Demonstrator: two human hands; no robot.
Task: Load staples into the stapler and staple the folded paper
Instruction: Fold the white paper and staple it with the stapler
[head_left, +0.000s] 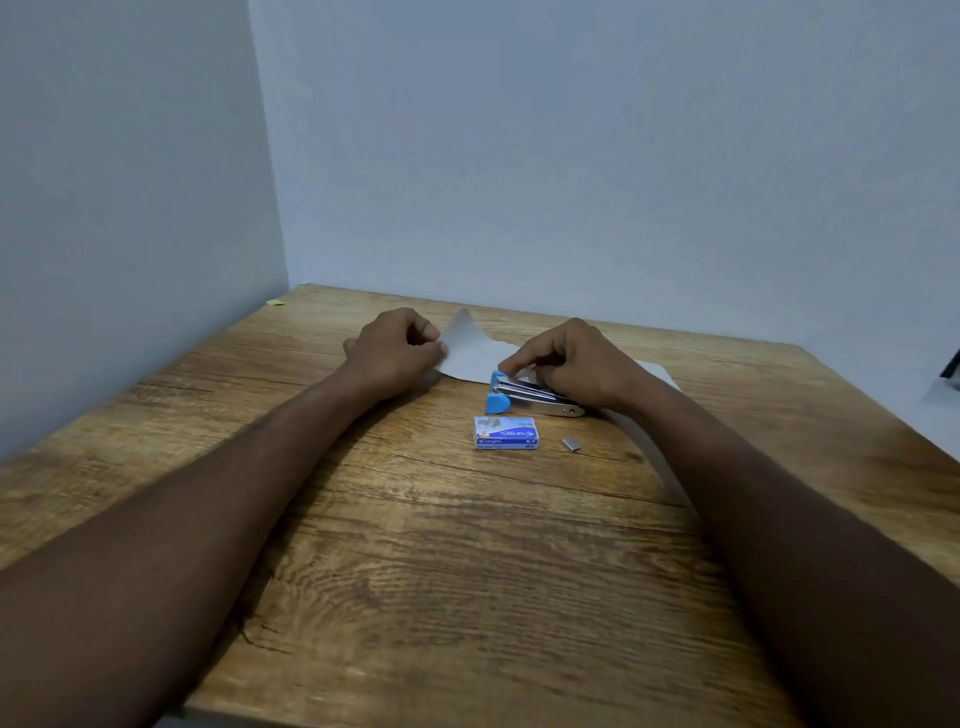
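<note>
A: Hands first, quick. Left hand (395, 351)?
B: Fingers curled, pinching the left edge of the paper (470, 347). That corner of the sheet curls up off the table (467, 571). The rest lies flat and runs under the right forearm.
A: Right hand (574, 364)?
B: Curled down over the stapler (527, 396), gripping it from above. Fingertips (511, 367) sit at the front end, by the upper blue cap. A sliver of white shows under them (likely the sheet's edge, too small to be sure).
A: Stapler open?
B: The top arm stands a little off the base at the front. The lower blue tip rests on the table. The chrome body points right, with the hinge end showing just below the wrist.
A: Where is it against the paper?
B: At the sheet's near edge, touching or overlapping it. Cannot tell whether the sheet is inside the mouth.
A: Staples?
B: Staple box (505, 433), blue and white, lies flat just in front of the stapler. Loose staple strip (570, 443) lies near the box's right side, apart from it.
A: Loaded?
B: Cannot tell, the hand covers the channel.
A: Rest?
B: The table sits in a corner, with plain wall (571, 156) on two sides. Yellow scrap (275, 302) lies at the far left edge by the wall. Some dark object is cut off at the right edge of the view.
</note>
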